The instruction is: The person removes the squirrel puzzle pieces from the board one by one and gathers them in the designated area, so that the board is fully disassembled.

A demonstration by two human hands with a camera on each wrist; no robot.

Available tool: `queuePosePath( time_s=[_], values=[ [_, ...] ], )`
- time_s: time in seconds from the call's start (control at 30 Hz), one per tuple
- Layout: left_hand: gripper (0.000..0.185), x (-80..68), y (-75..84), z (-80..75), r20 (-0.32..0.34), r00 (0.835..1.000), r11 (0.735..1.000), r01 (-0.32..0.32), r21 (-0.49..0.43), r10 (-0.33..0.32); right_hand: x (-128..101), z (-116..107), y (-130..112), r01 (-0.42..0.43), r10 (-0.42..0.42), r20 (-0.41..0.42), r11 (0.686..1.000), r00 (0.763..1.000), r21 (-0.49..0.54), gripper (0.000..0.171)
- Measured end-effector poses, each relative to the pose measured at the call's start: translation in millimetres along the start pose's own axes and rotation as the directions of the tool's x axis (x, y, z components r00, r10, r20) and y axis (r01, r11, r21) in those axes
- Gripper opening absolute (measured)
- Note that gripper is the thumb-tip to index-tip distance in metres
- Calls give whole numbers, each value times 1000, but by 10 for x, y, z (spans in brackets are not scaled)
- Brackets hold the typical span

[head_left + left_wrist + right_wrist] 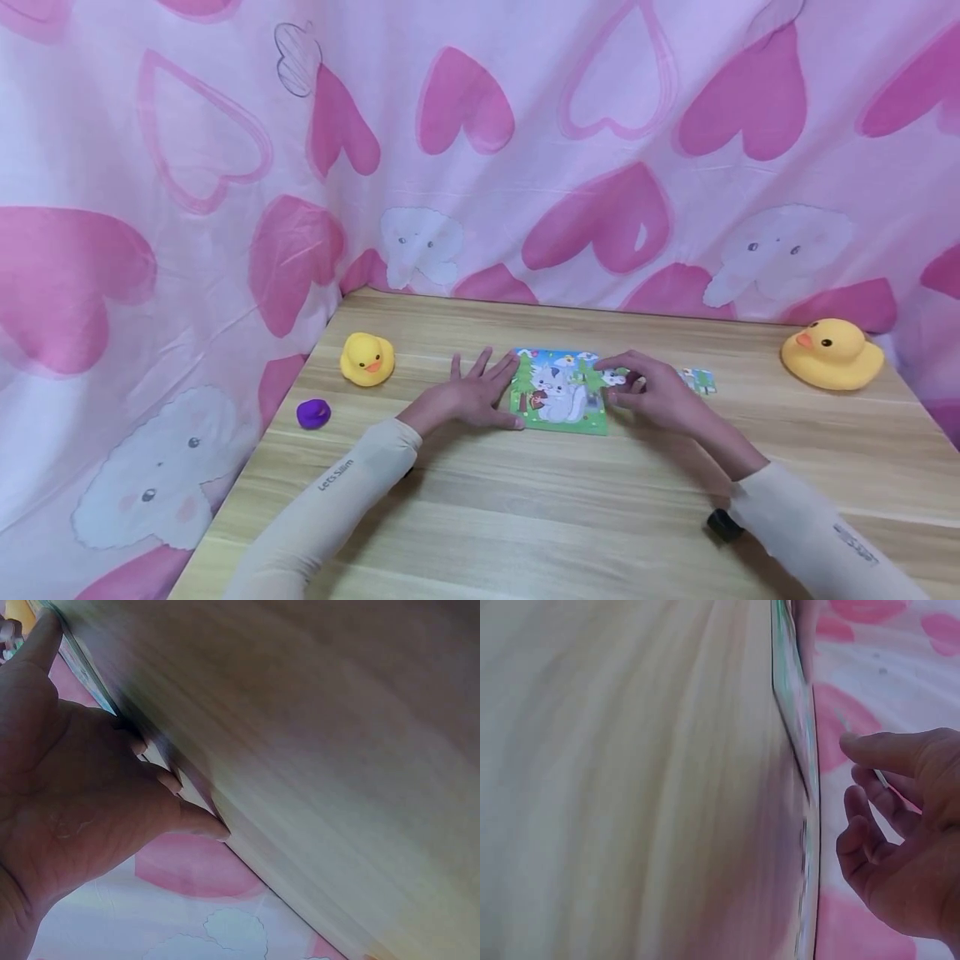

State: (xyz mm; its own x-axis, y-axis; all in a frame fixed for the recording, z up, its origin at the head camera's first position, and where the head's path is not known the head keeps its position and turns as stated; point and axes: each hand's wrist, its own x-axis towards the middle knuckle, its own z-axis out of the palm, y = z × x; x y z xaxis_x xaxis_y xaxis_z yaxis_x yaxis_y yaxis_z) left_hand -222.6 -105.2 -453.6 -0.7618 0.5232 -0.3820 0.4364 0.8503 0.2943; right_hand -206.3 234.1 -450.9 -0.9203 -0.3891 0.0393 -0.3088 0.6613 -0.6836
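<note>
Here, left hand [468, 396] flat beside puzzle [558, 392], right hand [652, 392] grip pinching piece [615, 377].

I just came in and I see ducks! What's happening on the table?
A person is doing a picture puzzle of a white animal on a wooden table. The left hand lies flat at the puzzle's left edge, and the right hand pinches a small puzzle piece over its right side. Loose pieces wait nearby. Two yellow ducks and a purple blob sit off to the sides.

A home play corner: heart-print pink cloth [480, 150] draped behind a wooden table [525, 517] with rubber ducks [831, 354].
</note>
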Motion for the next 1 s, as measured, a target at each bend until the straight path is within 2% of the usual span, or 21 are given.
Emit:
queuePosePath(
  time_s=[0.13,0.4,1.0],
  values=[
    [113,-18,-34,-6,0,1000,1000,7,-1,-7,-101,-78,105,-12,12,-7,1000,1000,-10,47],
    [112,-16,-49,2,6,1000,1000,6,-14,-6,-211,-124,251,-77,77,47,997,996,-11,44],
    [113,-4,-2,-15,13,1000,1000,-9,-4,9,-244,-181,367,-51,51,92,999,994,0,45]
  ],
)
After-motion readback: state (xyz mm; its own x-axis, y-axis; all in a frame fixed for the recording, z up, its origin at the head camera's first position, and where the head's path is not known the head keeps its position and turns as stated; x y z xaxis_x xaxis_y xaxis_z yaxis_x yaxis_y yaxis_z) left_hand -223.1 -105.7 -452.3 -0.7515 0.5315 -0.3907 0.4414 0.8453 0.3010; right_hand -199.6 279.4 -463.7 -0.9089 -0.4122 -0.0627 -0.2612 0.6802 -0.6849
